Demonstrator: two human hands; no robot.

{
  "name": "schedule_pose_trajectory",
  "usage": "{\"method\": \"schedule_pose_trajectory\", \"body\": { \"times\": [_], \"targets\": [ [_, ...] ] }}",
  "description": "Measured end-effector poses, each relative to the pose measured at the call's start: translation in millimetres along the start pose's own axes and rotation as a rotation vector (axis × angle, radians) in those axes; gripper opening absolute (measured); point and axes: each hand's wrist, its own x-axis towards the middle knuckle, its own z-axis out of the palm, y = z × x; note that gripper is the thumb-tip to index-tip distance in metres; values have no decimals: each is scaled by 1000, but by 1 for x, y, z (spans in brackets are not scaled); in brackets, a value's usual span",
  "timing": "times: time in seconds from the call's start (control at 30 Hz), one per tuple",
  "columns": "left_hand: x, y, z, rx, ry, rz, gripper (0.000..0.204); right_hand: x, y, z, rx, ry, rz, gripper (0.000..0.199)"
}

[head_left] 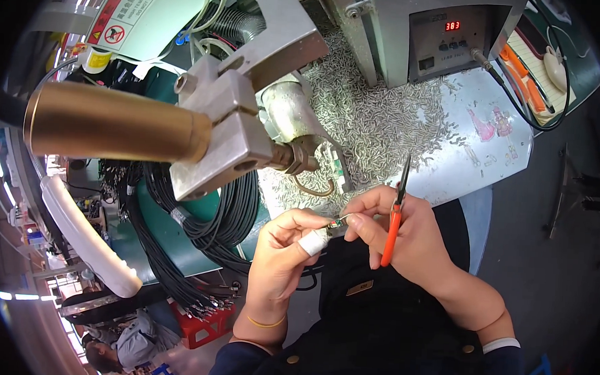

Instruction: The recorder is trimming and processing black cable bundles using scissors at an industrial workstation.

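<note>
My left hand point(280, 251) is closed, pinching a small green circuit board point(337, 223) between thumb and fingertips. White tape point(313, 242) wraps one of its digits. Close beside it, my right hand point(406, 237) has its thumb and index finger pressed together at a thin light wire point(345, 217) by the board. The same hand carries orange-handled pliers point(393, 226) with slim dark jaws pointing away from me. Fingers partly hide the board, so where the wire joins it cannot be made out.
Countless short silvery pieces point(359, 102) cover the worktable point(478, 163). A metal clamp fixture point(225, 126) with a brass-coloured cylinder point(113, 122) overhangs the left. A grey control box point(457, 43) stands behind. Coiled black cables point(224, 217) lie left; orange-handled tools point(523, 77) lie far right.
</note>
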Motion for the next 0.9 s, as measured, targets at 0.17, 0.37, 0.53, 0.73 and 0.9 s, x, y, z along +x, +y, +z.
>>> {"method": "schedule_pose_trajectory", "body": {
  "times": [0.17, 0.37, 0.53, 0.73, 0.9],
  "targets": [
    [-9, -2, 8, 184, 38, 135, 20, -6, -3, 2, -122, -10, -109, 9],
    [-14, -11, 14, 368, 8, 306, 20, -6, -2, 2, -96, 3, -60, 8],
    [-19, -11, 14, 371, 127, 209, 17, -16, 10, -6, -438, 37, -186, 9],
    [9, -3, -41, 1741, 893, 788, 43, -27, 9, -32, -781, 625, -521, 20],
    [13, 12, -105, 1754, 996, 635, 51, -35, 0, -27, -651, 504, -458, 14]
  ]
}}
